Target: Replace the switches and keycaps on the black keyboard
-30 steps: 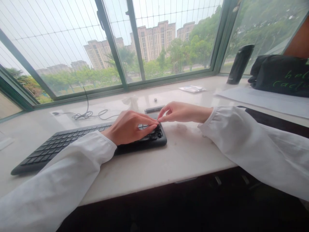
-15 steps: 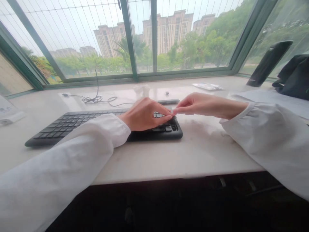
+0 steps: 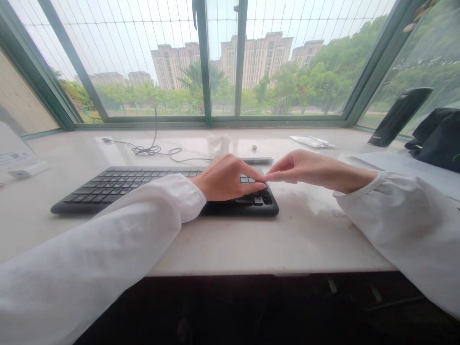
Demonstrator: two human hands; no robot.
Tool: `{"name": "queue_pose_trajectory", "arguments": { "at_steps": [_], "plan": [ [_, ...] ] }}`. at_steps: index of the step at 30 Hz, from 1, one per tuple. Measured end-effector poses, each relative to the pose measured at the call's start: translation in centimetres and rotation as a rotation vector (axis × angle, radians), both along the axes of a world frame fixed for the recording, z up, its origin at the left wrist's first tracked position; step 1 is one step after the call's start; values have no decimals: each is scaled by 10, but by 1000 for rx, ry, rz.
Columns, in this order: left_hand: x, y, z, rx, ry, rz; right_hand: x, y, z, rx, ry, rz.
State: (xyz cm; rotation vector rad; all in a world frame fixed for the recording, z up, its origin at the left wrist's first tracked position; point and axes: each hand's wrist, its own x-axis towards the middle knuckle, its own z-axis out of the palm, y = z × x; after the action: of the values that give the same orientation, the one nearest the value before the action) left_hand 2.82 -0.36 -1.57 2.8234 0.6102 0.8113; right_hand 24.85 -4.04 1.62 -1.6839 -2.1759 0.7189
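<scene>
A black keyboard (image 3: 108,184) lies flat on the pale counter, its cable trailing off behind it. Over its right end, my left hand (image 3: 228,179) bends with thumb and index finger nearly together at the keys. My right hand (image 3: 302,167) comes in from the right, fingertips pinched and touching the left fingertips above the number keys. Whatever either pinch holds is too small or too covered to make out. At the keyboard's lower right corner, a dark gap (image 3: 266,199) shows where a keycap is off its place.
Behind the keyboard lie a coiled black cable (image 3: 147,149), a slim clear-and-grey object (image 3: 258,161) and a small dark piece (image 3: 254,147). A plastic packet (image 3: 312,142), a black upright device (image 3: 400,117) and dark cloth (image 3: 438,139) sit toward the right. The counter's front edge (image 3: 273,274) is near.
The camera view has shifted, so the whole scene sits slightly lower and farther right. Both hands stay together at the keyboard's right end, with hardly any change in their pose.
</scene>
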Motion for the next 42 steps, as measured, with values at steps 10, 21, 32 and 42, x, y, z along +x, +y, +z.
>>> {"name": "queue_pose_trajectory", "arguments": {
  "at_steps": [10, 21, 32, 42],
  "plan": [
    [7, -10, 0, -52, -62, 117, 4, 3, -3, 3, 51, 17],
    [1, -5, 4, -38, 50, 74, 10, 6, 1, 91, 177, -77],
    [-1, -2, 7, 57, 66, 2, 11, 8, -2, 116, 185, -87],
    [-3, 2, 2, 236, 1, -27, 10, 8, -3, 110, 188, -62]
  ]
}}
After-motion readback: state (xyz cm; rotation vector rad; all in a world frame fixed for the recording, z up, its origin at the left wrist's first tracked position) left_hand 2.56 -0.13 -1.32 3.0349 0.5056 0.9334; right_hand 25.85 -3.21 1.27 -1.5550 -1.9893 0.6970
